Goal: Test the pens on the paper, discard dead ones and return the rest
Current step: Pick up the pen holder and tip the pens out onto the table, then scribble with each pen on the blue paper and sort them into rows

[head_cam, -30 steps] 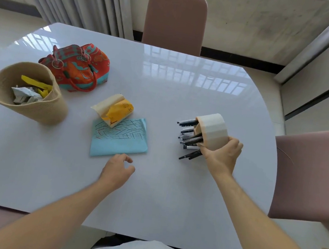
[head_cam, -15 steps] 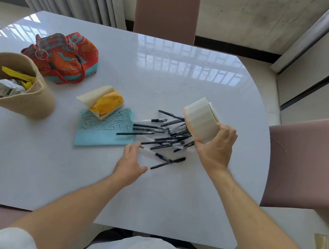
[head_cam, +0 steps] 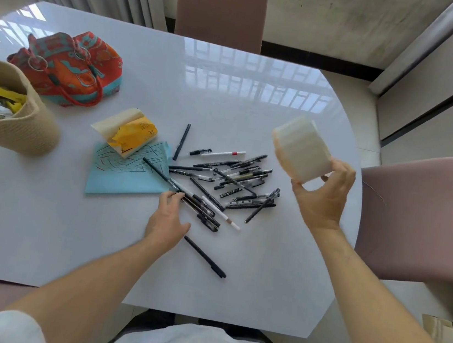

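With the pens [head_cam: 227,180] scattered mid-table right of the paper [head_cam: 127,175], right hand [head_cam: 321,195] grips the raised holder [head_cam: 301,149]; left hand [head_cam: 167,218] fingers loosely touching pens; stray nudge could roll some off the near edge

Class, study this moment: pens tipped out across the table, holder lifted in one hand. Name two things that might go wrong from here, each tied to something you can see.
1. The loose pens lie scattered on the glossy table; the lone pen near the front could roll off.
2. The left hand touches several pens at once, so tested and untested ones may get mixed.
3. The right hand holds the pen holder tilted in the air; it might slip.
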The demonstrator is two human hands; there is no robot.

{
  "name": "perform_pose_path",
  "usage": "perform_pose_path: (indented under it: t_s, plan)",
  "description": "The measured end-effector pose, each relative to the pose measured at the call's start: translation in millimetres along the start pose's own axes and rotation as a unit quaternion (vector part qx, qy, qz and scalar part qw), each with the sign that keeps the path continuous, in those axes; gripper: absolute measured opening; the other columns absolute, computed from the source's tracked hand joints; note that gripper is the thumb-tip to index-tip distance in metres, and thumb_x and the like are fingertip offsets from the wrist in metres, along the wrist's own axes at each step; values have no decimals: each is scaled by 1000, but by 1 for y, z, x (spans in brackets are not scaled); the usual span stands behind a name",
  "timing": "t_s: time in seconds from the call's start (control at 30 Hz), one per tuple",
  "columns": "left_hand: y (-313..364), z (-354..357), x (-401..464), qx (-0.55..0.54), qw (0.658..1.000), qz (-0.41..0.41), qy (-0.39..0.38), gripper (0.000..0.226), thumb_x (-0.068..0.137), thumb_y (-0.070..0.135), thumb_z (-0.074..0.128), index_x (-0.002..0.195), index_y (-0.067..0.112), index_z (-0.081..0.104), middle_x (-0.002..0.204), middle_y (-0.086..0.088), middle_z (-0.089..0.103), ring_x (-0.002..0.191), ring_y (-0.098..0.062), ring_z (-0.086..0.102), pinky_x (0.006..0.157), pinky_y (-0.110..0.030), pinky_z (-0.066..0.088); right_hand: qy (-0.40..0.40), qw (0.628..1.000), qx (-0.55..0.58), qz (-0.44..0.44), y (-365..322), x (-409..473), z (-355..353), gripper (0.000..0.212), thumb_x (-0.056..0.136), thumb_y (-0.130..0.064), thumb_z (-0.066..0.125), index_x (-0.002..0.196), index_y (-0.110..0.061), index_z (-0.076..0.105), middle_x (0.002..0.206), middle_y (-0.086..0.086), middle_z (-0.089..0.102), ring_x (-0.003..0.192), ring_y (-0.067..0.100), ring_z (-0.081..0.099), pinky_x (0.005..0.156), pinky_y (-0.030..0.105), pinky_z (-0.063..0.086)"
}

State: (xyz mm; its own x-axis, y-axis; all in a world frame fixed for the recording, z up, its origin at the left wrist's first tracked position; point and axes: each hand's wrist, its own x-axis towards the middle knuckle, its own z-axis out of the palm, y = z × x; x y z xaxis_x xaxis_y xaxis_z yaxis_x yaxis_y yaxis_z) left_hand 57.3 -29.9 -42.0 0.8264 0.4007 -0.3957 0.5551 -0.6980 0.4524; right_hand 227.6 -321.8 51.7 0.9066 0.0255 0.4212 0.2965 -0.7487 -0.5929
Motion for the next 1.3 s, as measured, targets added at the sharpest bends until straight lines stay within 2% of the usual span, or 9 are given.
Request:
perform_pose_path:
  t_s: [0.13,0.27,0.4,0.5,0.67,0.87,1.03,1.17,1.3]
  plan:
    - [-1,4,-2,-4,1000,-10,4,79,81,31,74,146,31,28,146,6,22,79,-18,59,69,-33,53,38,953,164,251,9,14,-11,77,54,-38,98,113,-27,49,121,-2,51,108,8,56,76,14,55]
    - [-5,6,-7,-26,1000,-3,10,76,79,29,72,144,33,32,142,7,26,78,-18,60,71,-36,53,28,823,344,451,41,15,-16,55,65,-25,92,111,-13,64,114,4,71,106,23,72,83,40,64]
    - [-6,5,-27,-3,998,56,17,66,78,22,70,137,33,43,138,8,34,83,-12,58,69,-36,56,4,719,429,547,64,3,-13,37,83,-15,80,117,-6,68,119,9,70,112,27,68,90,46,61]
    - [-9,9,-47,39,987,153,-7,61,76,15,69,130,34,50,138,8,38,100,-11,54,68,-29,53,-1,672,468,574,72,-5,-10,35,90,-18,71,123,-8,65,132,15,65,120,30,64,97,46,58]
    - [-3,21,-64,119,955,266,-61,46,81,16,68,125,27,59,137,0,46,110,-18,55,69,-30,54,-46,685,447,573,80,-11,-7,19,93,-24,68,110,-15,69,124,12,71,111,25,69,98,43,57]
    - [7,26,-47,110,964,241,-23,24,86,18,68,109,24,69,120,0,55,105,-22,57,65,-37,55,-58,730,363,576,84,-22,-7,24,88,-36,75,98,-16,67,99,4,59,82,20,63,77,40,59]
    - [25,18,-13,69,983,167,31,17,88,22,66,104,23,71,107,2,57,104,-22,54,73,-36,54,-56,805,270,525,75,-62,-9,26,89,-37,72,102,-16,64,96,4,62,79,19,64,69,37,58]
    - [40,15,8,47,987,146,41,15,88,21,66,103,22,70,103,3,57,101,-20,54,74,-35,52,-160,861,209,434,54,-109,-3,17,93,-23,73,104,-11,70,89,4,70,74,20,66,67,33,57]
    - [50,7,16,-11,990,139,33,19,89,18,64,107,21,67,108,4,58,91,-19,59,75,-35,52,-260,883,170,351,24,-138,6,7,90,-20,76,94,-24,72,89,-3,74,85,14,68,75,25,56]
